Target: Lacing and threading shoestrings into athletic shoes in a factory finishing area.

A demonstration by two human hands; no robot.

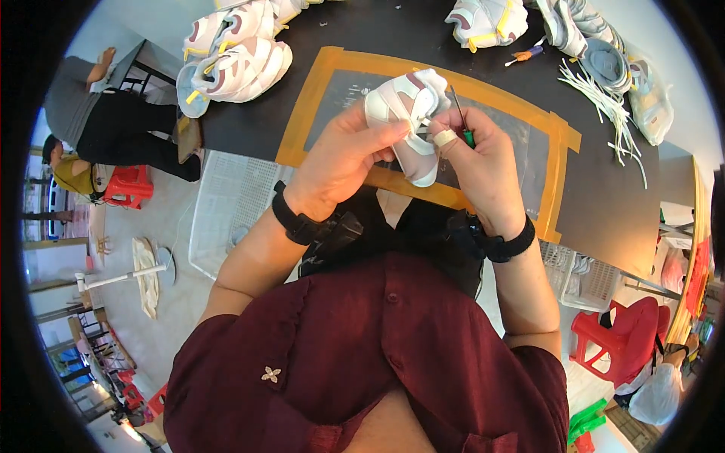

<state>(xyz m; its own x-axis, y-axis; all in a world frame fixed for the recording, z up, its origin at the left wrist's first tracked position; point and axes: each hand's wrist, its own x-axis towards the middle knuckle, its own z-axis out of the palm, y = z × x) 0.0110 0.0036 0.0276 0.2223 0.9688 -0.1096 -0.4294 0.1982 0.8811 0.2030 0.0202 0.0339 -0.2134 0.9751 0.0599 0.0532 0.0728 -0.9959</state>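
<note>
A small white shoe (389,109) with pinkish-brown panels is held up over the table, tilted. My left hand (332,162) is closed around its side, the thumb pressing near the laces. At the shoe's lacing, the fingers of my right hand (487,162) pinch beside a short white lace end (425,121). That same hand also grips a tool with a green handle (469,138) and a thin metal shaft pointing away from me; its tip is too fine to make out. A beige bandage (445,137) wraps my right thumb.
Orange tape (563,177) frames a sheet on the dark table. White and brown shoes (245,68) sit at the far left, another pair (491,23) at the back. White laces (608,109), an orange-and-blue tool (526,54) and grey shoe parts (604,64) lie right. A white basket (219,219) stands below.
</note>
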